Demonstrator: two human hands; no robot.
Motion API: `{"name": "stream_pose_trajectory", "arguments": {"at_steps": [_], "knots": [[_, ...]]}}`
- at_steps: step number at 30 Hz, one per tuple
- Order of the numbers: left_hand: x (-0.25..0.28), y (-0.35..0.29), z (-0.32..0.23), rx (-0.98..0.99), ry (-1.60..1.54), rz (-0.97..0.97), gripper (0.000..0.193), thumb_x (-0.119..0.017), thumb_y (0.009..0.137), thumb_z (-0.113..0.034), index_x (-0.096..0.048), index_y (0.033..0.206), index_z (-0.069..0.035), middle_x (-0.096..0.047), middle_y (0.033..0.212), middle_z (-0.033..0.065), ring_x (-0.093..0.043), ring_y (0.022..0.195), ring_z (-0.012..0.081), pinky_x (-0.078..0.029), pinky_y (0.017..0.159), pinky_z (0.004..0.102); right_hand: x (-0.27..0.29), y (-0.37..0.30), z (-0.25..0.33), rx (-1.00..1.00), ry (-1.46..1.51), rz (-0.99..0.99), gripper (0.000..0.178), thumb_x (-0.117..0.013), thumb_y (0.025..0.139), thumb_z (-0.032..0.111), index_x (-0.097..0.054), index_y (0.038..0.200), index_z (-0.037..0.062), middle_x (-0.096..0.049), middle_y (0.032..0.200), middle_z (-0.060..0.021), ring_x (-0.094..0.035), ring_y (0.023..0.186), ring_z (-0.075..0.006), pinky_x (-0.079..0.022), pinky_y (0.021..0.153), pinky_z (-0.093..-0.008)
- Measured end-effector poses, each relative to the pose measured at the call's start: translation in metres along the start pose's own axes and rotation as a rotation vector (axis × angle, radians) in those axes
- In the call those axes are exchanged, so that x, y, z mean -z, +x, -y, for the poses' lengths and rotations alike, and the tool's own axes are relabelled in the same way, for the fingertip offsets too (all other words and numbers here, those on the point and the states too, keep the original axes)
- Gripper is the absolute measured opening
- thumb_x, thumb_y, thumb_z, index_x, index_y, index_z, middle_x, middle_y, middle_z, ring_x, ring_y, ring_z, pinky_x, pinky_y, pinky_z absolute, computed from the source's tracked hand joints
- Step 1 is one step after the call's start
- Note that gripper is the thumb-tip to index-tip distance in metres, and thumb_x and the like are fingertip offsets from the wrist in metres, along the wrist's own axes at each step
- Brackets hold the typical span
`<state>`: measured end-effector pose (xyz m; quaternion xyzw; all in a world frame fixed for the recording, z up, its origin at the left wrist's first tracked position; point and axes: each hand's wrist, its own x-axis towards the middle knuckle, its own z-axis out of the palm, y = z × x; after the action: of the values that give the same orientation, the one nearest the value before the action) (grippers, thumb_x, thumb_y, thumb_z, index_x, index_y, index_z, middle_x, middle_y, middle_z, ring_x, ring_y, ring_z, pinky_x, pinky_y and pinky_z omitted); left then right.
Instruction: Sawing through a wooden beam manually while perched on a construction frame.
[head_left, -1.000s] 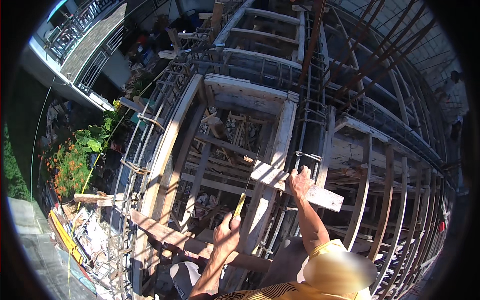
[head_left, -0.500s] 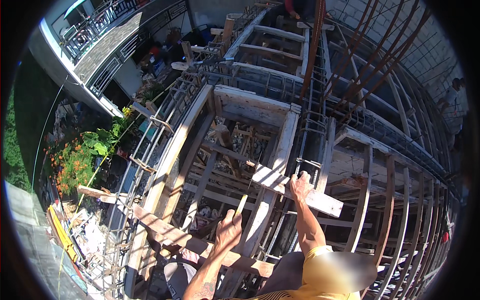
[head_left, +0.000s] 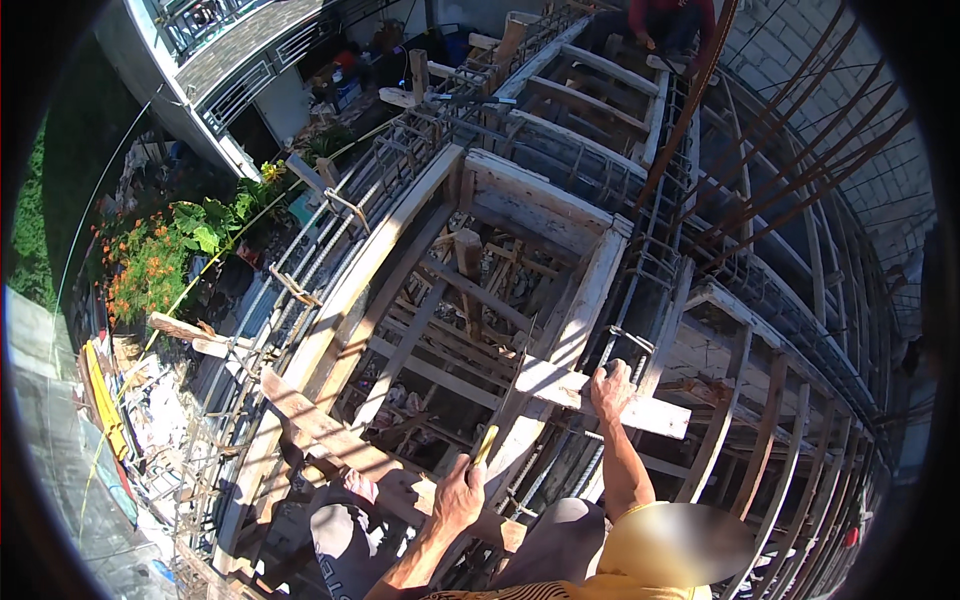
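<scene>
My left hand (head_left: 460, 493) is closed round the yellow handle of what looks like a handsaw (head_left: 486, 444). Its thin blade, seen nearly edge-on, points away from me toward the left end of a short wooden board (head_left: 655, 413). That board lies across the timber edge of a form and the rebar channel beside it. Knuckles up, my right hand (head_left: 612, 388) grips the board at its far edge, with the fingertips partly hidden. Nearer my knees, a longer plank (head_left: 335, 435) spans the opening in striped shade.
Timber formwork (head_left: 540, 200) frames a deep opening with props below. Rebar cages (head_left: 340, 240) run along the left side, and rusty upright bars (head_left: 790, 180) stand at the far right. Another person (head_left: 670, 25) crouches at the far end. Slats (head_left: 765, 440) lie to the right.
The whole view has shifted, bringing more of the far person into sight. My left hand has drawn slightly back toward me with the saw; my right hand stays on the board.
</scene>
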<state>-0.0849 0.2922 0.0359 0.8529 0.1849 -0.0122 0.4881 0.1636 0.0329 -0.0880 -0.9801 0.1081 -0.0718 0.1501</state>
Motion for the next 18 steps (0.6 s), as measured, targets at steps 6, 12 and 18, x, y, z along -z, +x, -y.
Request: {"name": "stream_pose_trajectory", "arguments": {"at_steps": [6,12,18], "knots": [[0.0,-0.013,-0.021,0.28,0.084,0.019,0.065,-0.047,0.1,-0.05,-0.047,0.138,0.002,-0.065,0.112,0.0324,-0.064,0.105,0.0474,-0.051,0.092,0.0502,-0.017,-0.008,0.035,-0.075,-0.023,0.184,0.05,-0.06,0.087,0.032,-0.056,0.129,0.0053,-0.058,0.124,-0.0176,-0.057,0.111,-0.0397,-0.043,0.095,-0.0491],[-0.023,0.005,-0.054,0.139,0.221,0.029,0.041,-0.059,0.094,-0.037,-0.058,0.116,-0.002,-0.065,0.073,0.0202,-0.064,0.057,0.0324,-0.053,0.053,0.0435,-0.011,0.027,-0.026,0.082,-0.049,0.107,0.053,-0.054,0.093,0.047,-0.061,0.129,0.0082,-0.067,0.118,-0.0176,-0.063,0.109,-0.0379,-0.048,0.092,-0.0496],[-0.014,-0.016,-0.042,-0.173,0.957,0.021,0.039,-0.061,0.084,-0.022,-0.062,0.113,0.004,-0.065,0.082,0.0191,-0.06,0.054,0.0186,-0.045,0.044,0.0307,-0.027,-0.011,-0.001,0.086,-0.116,0.287,0.047,-0.042,0.094,0.051,-0.066,0.123,0.0211,-0.069,0.119,-0.0073,-0.067,0.101,-0.0342,-0.049,0.083,-0.0545]]}}
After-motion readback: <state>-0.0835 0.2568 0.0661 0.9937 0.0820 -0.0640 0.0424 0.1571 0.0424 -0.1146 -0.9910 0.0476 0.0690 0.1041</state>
